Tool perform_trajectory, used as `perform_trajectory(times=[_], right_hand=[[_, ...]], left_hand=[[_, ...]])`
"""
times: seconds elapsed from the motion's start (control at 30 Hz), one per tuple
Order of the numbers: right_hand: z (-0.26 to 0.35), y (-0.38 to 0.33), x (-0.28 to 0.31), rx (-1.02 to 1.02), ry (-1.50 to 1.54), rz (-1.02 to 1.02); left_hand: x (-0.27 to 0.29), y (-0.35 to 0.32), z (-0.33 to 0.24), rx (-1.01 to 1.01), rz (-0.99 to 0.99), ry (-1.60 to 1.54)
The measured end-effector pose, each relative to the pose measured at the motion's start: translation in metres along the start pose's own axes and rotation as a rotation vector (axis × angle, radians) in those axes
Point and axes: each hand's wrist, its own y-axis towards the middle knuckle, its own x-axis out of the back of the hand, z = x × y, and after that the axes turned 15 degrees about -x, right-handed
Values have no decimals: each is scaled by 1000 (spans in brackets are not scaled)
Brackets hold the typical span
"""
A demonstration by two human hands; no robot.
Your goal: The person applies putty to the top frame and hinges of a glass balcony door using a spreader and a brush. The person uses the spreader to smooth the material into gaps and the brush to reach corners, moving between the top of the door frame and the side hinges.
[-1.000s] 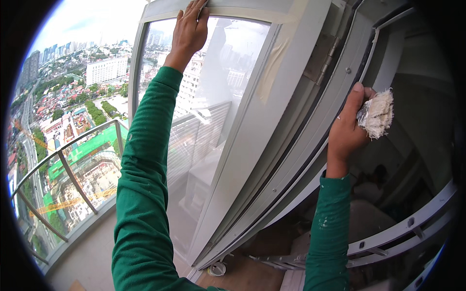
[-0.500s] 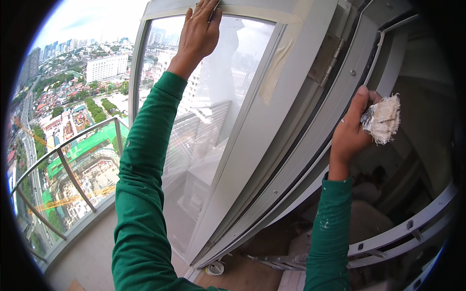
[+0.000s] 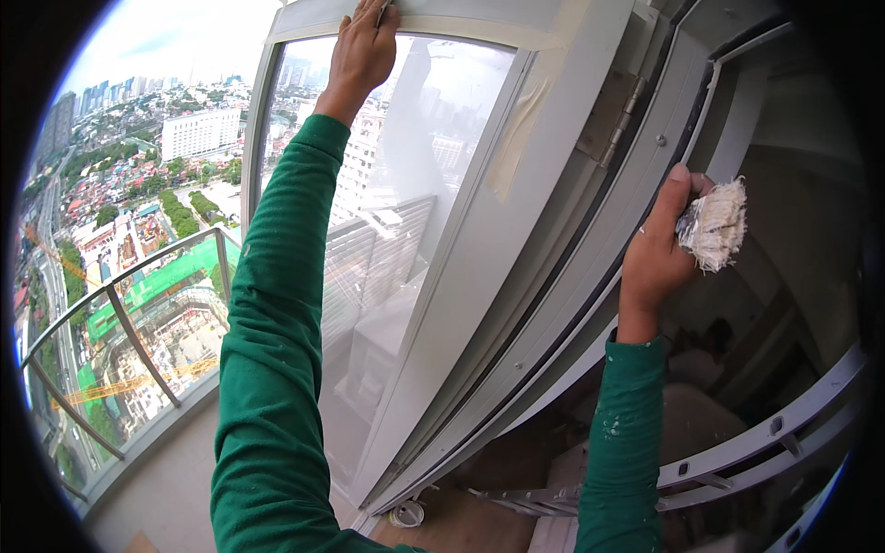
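High up, my left hand [image 3: 362,55] presses along the top rail of a glazed, light grey door [image 3: 461,304]. Its fingers lie close together, and a thin dark edge shows between thumb and fingers; what it is, I cannot make out. My right hand [image 3: 656,258] is closed around a paintbrush [image 3: 714,226] with pale, frayed bristles and a shiny metal band. This hand is beside the grey door frame [image 3: 590,276]. Strips of masking tape [image 3: 525,129] stick to the door's upper corner near a metal hinge [image 3: 618,120].
An aluminium ladder [image 3: 765,452] crosses the lower right, in a dim room. A small round tin [image 3: 406,513] stands on the floor by the door's foot. At left runs a balcony railing [image 3: 138,327], with a city far below.
My left hand has slid a little to the left along the top rail. The door, frame and right hand with the paintbrush appear slightly farther left in the view.
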Motion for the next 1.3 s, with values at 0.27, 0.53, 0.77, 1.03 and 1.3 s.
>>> perform_trajectory(times=[0.27, 0.53, 0.77, 1.03, 1.3], right_hand=[[1, 0, 0, 35, 1, 8], [1, 0, 1, 21, 1, -1], [0, 0, 1, 49, 0, -5], [0, 1, 0, 76, -50, -35], [2, -2, 3, 37, -60, 7]], left_hand=[[4, 1, -14, -139, 75, 20], [-9, -3, -31, -192, 56, -80], [4, 2, -3, 181, 7, 21], [-7, 12, -13, 184, 5, 40], [-3, 21, -15, 167, -22, 79]])
